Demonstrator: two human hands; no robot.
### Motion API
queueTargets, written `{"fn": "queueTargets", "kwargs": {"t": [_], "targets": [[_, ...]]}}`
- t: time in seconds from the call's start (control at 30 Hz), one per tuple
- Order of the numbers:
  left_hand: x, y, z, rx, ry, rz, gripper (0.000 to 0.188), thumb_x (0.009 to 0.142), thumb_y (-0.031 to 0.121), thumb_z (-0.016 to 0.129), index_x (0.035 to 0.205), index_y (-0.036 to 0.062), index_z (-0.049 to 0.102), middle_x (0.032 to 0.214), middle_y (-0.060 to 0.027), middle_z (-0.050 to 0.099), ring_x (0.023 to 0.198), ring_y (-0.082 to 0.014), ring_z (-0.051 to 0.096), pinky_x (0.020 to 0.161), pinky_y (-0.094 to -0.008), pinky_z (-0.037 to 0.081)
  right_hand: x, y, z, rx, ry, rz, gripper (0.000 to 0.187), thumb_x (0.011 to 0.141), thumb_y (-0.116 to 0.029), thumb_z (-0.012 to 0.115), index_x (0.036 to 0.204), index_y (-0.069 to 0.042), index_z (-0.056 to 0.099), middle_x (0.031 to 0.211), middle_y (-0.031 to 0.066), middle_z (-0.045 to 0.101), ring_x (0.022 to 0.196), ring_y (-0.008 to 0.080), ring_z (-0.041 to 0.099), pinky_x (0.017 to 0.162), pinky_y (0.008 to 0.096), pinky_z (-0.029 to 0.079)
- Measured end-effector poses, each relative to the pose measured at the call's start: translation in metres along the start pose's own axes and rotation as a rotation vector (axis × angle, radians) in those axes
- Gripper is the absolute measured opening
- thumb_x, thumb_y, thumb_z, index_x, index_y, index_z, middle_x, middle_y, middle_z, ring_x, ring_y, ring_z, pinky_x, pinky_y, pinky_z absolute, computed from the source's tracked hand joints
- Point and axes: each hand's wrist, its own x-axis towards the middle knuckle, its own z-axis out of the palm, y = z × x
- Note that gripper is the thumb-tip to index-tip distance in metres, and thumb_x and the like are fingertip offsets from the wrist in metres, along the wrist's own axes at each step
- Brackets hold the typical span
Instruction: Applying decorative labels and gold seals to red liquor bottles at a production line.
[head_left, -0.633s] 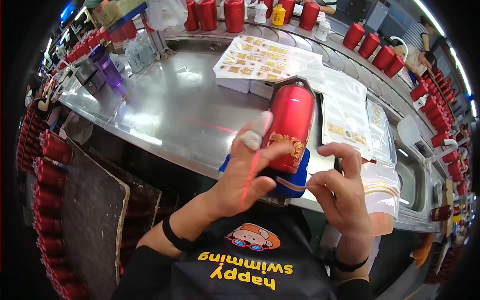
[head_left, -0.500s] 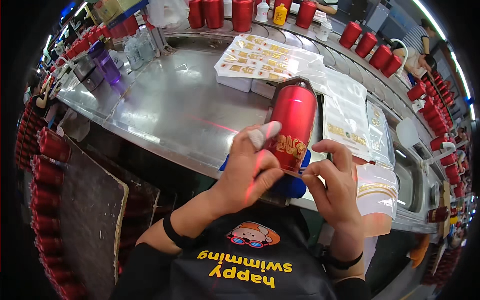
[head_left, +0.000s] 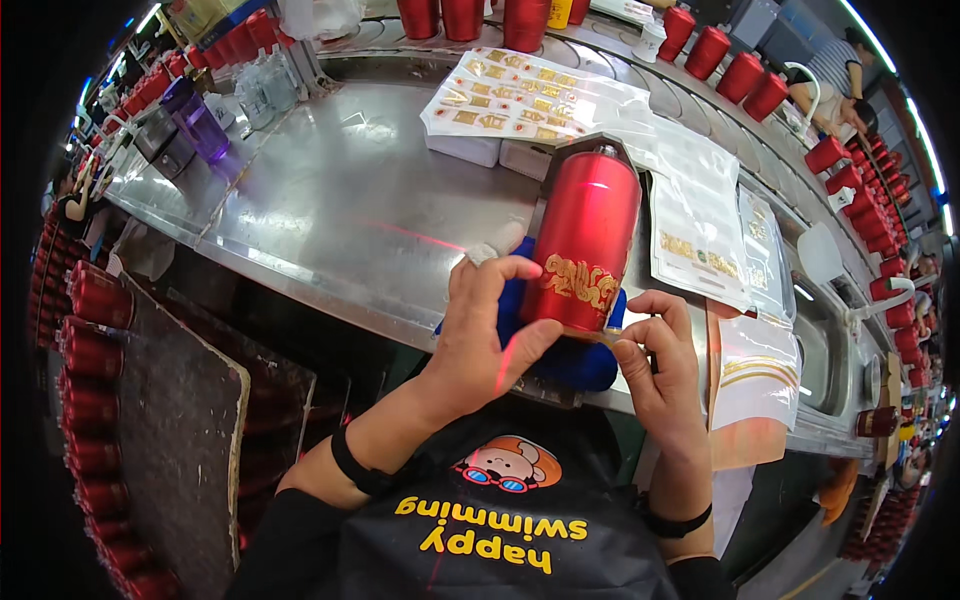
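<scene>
Bottle (head_left: 592, 215), red and glossy, lies on its side in front of the person, neck pointing away, with a dark holder (head_left: 568, 149) behind its shoulder and a blue cloth (head_left: 585, 372) under its base, at the near edge of the metal surface (head_left: 350, 200). Left hand (head_left: 472, 335) has its thumb at the bottle's bottom edge and its index finger against the side, spread apart, beside the raised gold relief (head_left: 575, 280). Right hand (head_left: 663, 372) has bent fingers, thumb and index close together at the end of a thin gold strip (head_left: 592, 335) along that bottom edge; I cannot tell whether they pinch it. To seat the strip well, I would keep it lightly taut and parallel to the rim, let the left thumb press one end flat before smoothing towards the right, and turn the bottle little by little. Slack, I judge, could leave a crease or a crooked line.
</scene>
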Motion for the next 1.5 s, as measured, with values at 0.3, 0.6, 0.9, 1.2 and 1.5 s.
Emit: {"fn": "queueTargets", "kwargs": {"t": [0.3,0.6,0.9,1.2,1.5], "targets": [[0.005,-0.006,0.010,-0.069,-0.030,-0.044,0.056,0.086,0.031,0.068,0.127,0.0023,0.042,0.138,-0.0263,0.040,0.122,-0.0369,0.040,0.104,-0.0435,0.030,0.001,0.000,-0.006,0.063,0.002,0.005,0.013,0.089,-0.011,0.063,0.084,-0.001,0.058,0.108,0.0163,0.052,0.101,0.0269,0.049,0.086,0.0342,0.041],[0.003,-0.016,0.010,-0.290,-0.041,-0.129,0.045,0.093,0.024,0.060,0.128,0.0019,0.042,0.138,-0.0223,0.041,0.128,-0.0332,0.039,0.108,-0.0404,0.028,-0.001,0.008,-0.003,0.059,0.001,0.020,0.012,0.089,-0.011,0.063,0.084,-0.001,0.058,0.108,0.0158,0.052,0.101,0.0283,0.049,0.089,0.0361,0.040],[0.002,-0.013,0.011,-0.209,-0.044,-0.111,0.052,0.090,0.027,0.065,0.128,0.0025,0.041,0.138,-0.0235,0.041,0.127,-0.0349,0.039,0.108,-0.0416,0.028,-0.001,0.011,-0.003,0.062,-0.009,0.025,0.013,0.090,-0.012,0.063,0.084,-0.002,0.057,0.110,0.0157,0.052,0.104,0.0287,0.048,0.091,0.0363,0.039],[-0.003,-0.011,0.013,-0.181,0.026,-0.075,0.048,0.089,0.027,0.065,0.125,0.0031,0.043,0.133,-0.0216,0.044,0.118,-0.0348,0.043,0.102,-0.0419,0.032,0.001,0.021,-0.005,0.174,-0.066,0.038,0.016,0.090,-0.016,0.063,0.085,-0.002,0.056,0.110,0.0154,0.050,0.107,0.0289,0.047,0.092,0.0362,0.038],[0.006,-0.010,-0.002,0.373,-0.101,0.774,0.027,0.068,0.014,0.069,0.093,0.0194,0.060,0.105,0.0008,0.064,0.092,-0.0208,0.047,0.077,-0.0382,0.040,0.005,0.023,-0.012,0.255,-0.197,0.063,0.018,0.082,-0.013,0.071,0.083,-0.005,0.055,0.112,0.0128,0.046,0.109,0.0260,0.046,0.095,0.0333,0.037]]}}
